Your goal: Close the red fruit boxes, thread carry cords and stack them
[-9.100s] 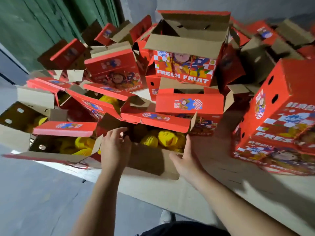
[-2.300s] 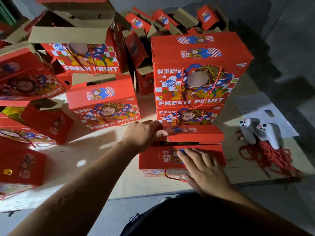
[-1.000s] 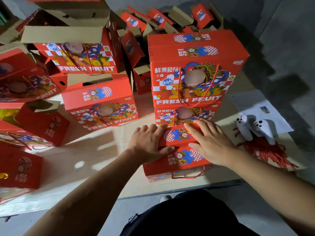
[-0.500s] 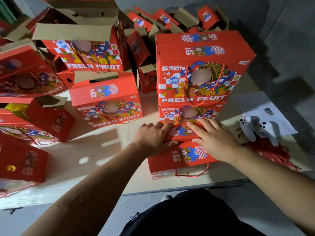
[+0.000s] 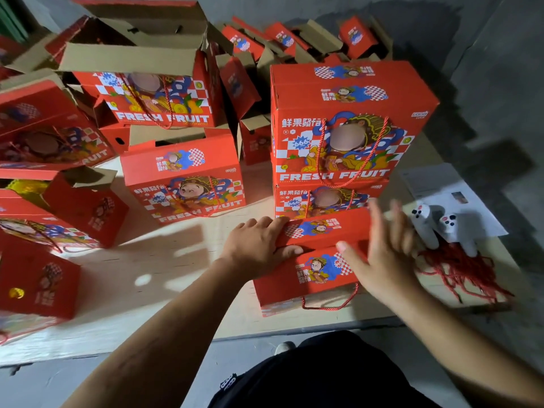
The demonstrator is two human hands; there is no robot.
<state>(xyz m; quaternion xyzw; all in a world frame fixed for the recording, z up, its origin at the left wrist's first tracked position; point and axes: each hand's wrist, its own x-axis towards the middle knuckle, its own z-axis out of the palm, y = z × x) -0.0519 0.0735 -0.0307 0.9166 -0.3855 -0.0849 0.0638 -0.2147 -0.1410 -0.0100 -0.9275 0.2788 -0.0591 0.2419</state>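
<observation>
So the box (image 5: 312, 272) being worked on sits at the near edge of the worktop (image 5: 164, 278), right in front of a stack (image 5: 338, 136) of two finished ones, and its two top flaps look folded down and meeting in the middle. Left hand (image 5: 259, 248) rests over the left end of the lid with the thumb along the seam, fingers curled loosely on the far flap, so it's pressing it shut more than grabbing. Right hand (image 5: 382, 260) is blurred, fingers spread and straight over the right end, holding nothing as far as I can tell. A cord (image 5: 329, 304) already hangs in a loop off the near side, so I'd say this one is basically closed and only needs lifting onto the stack. Another closed box (image 5: 185, 178) stands alone to the left. Plenty left though: the big open box (image 5: 141, 75) at the back and a heap of others on the left have flaps up, brown corrugated insides showing, yellow fruit visible in one. Boxes are glossy printed red card, sharp-edged rectangles. The cords are twisted red rope, and a loose tangle of spare cords (image 5: 459, 269) lies on the right near some white gadgets (image 5: 441, 228) and paper (image 5: 435, 187).
</observation>
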